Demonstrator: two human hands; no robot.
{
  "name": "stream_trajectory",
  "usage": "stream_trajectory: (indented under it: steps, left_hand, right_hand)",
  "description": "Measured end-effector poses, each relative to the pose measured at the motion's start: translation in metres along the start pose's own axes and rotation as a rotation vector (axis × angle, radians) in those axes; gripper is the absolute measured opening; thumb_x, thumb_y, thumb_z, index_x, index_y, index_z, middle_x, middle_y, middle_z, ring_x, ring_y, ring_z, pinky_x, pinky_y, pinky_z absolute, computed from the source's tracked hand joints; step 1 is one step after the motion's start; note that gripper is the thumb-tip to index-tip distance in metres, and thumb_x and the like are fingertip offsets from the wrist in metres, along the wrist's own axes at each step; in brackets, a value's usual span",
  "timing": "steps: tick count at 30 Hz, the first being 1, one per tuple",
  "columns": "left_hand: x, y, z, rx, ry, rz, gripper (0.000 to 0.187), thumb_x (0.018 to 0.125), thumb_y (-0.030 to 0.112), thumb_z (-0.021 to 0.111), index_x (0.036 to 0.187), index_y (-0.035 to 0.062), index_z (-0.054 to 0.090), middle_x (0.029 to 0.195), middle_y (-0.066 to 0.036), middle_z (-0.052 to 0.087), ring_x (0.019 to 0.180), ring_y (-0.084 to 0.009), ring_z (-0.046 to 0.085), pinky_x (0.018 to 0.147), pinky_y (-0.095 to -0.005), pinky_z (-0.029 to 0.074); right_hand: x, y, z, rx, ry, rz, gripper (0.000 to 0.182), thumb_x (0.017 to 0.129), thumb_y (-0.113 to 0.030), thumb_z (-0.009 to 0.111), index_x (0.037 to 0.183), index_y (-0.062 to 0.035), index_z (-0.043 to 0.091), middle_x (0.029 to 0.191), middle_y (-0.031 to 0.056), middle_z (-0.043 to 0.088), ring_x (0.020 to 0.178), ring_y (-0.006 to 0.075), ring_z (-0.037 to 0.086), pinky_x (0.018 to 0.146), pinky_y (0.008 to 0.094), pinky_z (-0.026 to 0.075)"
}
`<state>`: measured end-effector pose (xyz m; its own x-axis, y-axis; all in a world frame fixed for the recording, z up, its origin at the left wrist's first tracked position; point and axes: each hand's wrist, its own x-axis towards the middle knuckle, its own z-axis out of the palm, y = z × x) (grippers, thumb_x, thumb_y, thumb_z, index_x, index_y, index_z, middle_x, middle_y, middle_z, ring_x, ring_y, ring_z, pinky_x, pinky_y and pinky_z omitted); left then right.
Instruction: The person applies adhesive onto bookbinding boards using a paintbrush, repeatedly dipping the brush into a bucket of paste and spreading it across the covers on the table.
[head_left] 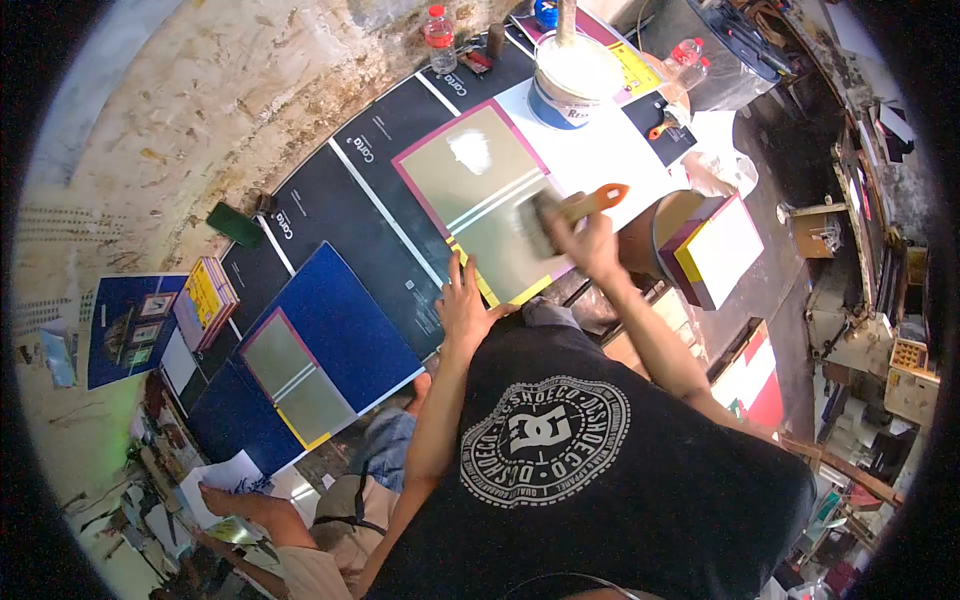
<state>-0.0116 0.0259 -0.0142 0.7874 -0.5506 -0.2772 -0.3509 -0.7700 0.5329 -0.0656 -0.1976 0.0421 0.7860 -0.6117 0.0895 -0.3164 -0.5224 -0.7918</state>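
Observation:
My right hand [588, 243] grips an orange-handled paintbrush [572, 209] and holds its bristles on a grey-green sheet [485, 195] with a magenta and yellow border. The sheet lies on a dark work table [340, 200] and looks wet with glue. My left hand [464, 305] lies flat with fingers spread on the sheet's near edge, pressing it down. A white glue bucket [572, 75] with a stick in it stands just beyond the sheet.
A blue folder [340, 330] with a glued grey panel lies to the left. Another person's hand [225, 498] shows at bottom left. A stack of yellow and magenta covers [715, 250] sits to the right. Plastic bottles [440, 38] stand at the table's far edge.

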Motion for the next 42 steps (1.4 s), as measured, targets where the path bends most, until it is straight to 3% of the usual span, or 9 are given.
stream_trajectory:
  steps: [4,6,16,21,23,27,33,37,42]
  left_hand:
    - [0.001,-0.001,-0.001,0.016,-0.012,0.017,0.113,0.059,0.055,0.088,0.148,0.0083,0.036,0.159,-0.01,0.023,0.121,-0.0426,0.052,0.09,-0.0617,0.047]
    - [0.0,-0.002,-0.003,0.011,-0.038,0.006,0.113,0.06,0.055,0.088,0.148,0.0082,0.036,0.159,-0.011,0.023,0.12,-0.043,0.053,0.09,-0.0612,0.047]
    - [-0.001,-0.005,-0.002,0.012,0.004,0.06,0.111,0.062,0.055,0.086,0.148,0.0072,0.035,0.158,-0.014,0.023,0.118,-0.0433,0.055,0.087,-0.0593,0.048]
    - [0.0,-0.001,-0.005,0.048,-0.012,0.054,0.113,0.062,0.057,0.086,0.148,0.0064,0.034,0.157,-0.017,0.026,0.117,-0.0443,0.055,0.089,-0.0592,0.049]
    - [0.0,-0.001,-0.002,0.036,0.001,0.058,0.113,0.061,0.056,0.086,0.148,0.0062,0.033,0.157,-0.016,0.024,0.116,-0.0446,0.055,0.088,-0.0595,0.048]
    - [0.001,0.002,-0.003,0.019,-0.014,0.044,0.113,0.061,0.055,0.087,0.148,0.0063,0.034,0.158,-0.015,0.022,0.116,-0.0449,0.054,0.088,-0.0598,0.048]
    - [0.002,0.007,-0.007,0.046,-0.065,-0.028,0.116,0.059,0.057,0.087,0.149,0.0068,0.033,0.16,-0.013,0.021,0.116,-0.0435,0.055,0.087,-0.0588,0.048]
    - [0.004,0.012,-0.004,0.07,-0.063,-0.07,0.115,0.058,0.05,0.089,0.149,0.009,0.034,0.161,-0.01,0.02,0.113,-0.0413,0.056,0.087,-0.0562,0.049]
    - [0.01,0.02,-0.006,0.051,-0.072,-0.111,0.114,0.056,0.04,0.092,0.149,0.0098,0.034,0.159,-0.012,0.024,0.116,-0.0406,0.055,0.089,-0.0552,0.049]
  right_hand:
    - [-0.02,0.034,0.025,-0.127,-0.046,-0.182,0.038,0.08,-0.035,0.077,0.088,0.0008,0.068,0.075,0.0202,0.069,0.073,0.0354,0.071,0.068,0.0421,0.055]
    - [-0.006,0.093,-0.016,-0.184,0.105,0.036,0.051,0.081,-0.043,0.075,0.06,0.0023,0.063,0.056,0.0213,0.062,0.056,0.0361,0.068,0.055,0.0437,0.053]
    - [-0.005,0.06,-0.024,-0.18,-0.169,-0.189,0.031,0.081,-0.031,0.077,0.087,-0.0017,0.067,0.084,0.0201,0.069,0.075,0.0393,0.069,0.069,0.0466,0.055]
    - [0.048,0.05,-0.072,-0.519,0.156,-0.106,0.031,0.085,-0.031,0.074,0.084,-0.0009,0.068,0.072,0.0165,0.067,0.067,0.0333,0.067,0.063,0.0421,0.054]
    - [0.053,0.042,-0.053,-0.029,0.153,-0.148,0.025,0.085,-0.023,0.075,0.091,-0.0003,0.066,0.07,0.0132,0.066,0.064,0.0261,0.066,0.062,0.0385,0.052]
    - [0.04,0.019,-0.003,0.023,-0.364,-0.412,0.025,0.085,-0.022,0.072,0.1,-0.004,0.064,0.101,0.0198,0.065,0.1,0.0302,0.063,0.088,0.0454,0.047]
    - [0.158,0.068,0.002,-0.154,-0.038,-0.508,0.017,0.085,-0.021,0.073,0.086,-0.0044,0.068,0.072,0.0125,0.062,0.064,0.0283,0.063,0.055,0.0394,0.047]
    - [0.168,0.023,0.03,0.286,-0.265,-0.492,0.028,0.084,-0.032,0.075,0.094,-0.0055,0.07,0.082,0.012,0.064,0.07,0.0284,0.063,0.062,0.0403,0.05]
    - [0.167,0.006,0.102,-0.056,-0.536,-0.816,0.026,0.085,-0.028,0.07,0.1,-0.0071,0.07,0.092,0.0153,0.067,0.077,0.0365,0.064,0.071,0.0459,0.052]
